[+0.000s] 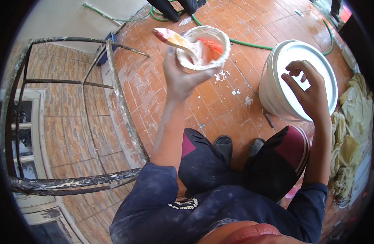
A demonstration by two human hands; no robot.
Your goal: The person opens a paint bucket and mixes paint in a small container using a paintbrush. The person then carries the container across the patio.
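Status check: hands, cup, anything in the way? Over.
Left hand gripping cup. Right hand empty, fingers curled, by white bucket. Tool leaning inside cup. Possible snag: green hose on floor beyond cup.

The left grip [186, 79] at 12 o'clock and the right grip [309, 85] at 2 o'clock make a pair, pictured with one tub [205, 29] and one paintbrush [176, 40], both at 12. One white bucket [271, 93] stands at 2 o'clock. Two sandals [223, 148] appear at 4 o'clock, one metal frame [81, 178] at 9. A second person's two legs [164, 9] show at 12. Green hose [252, 45] runs in several stretches between 11 and 2 o'clock, whether a single length cannot be told. One heap of cloth [355, 105] lies at 3 o'clock, its pieces too bunched to count.
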